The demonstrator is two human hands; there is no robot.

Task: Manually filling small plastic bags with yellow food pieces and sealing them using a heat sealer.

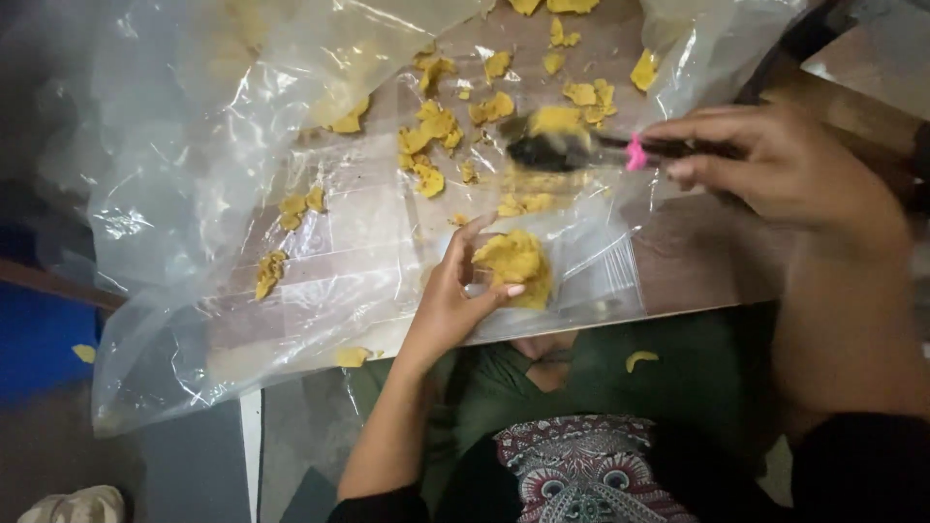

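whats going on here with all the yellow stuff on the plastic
A person sits at a table covered with a clear plastic sheet. Their left hand grips a yellow lump of soft, dough-like material on the sheet. Their right hand holds a dark tool with a pink bit on its handle, its head loaded with more yellow material. Small yellow bits lie scattered over the plastic.

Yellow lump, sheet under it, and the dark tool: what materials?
Yellow lump in the left hand: soft, matte, dough-like; torn crumbly edges, bits scattered about.
Sheet: thin clear plastic film, glossy; wrinkles and glare, table visible through it.
Tool in the right hand: dark, blurred; possibly plastic or metal, cannot tell.
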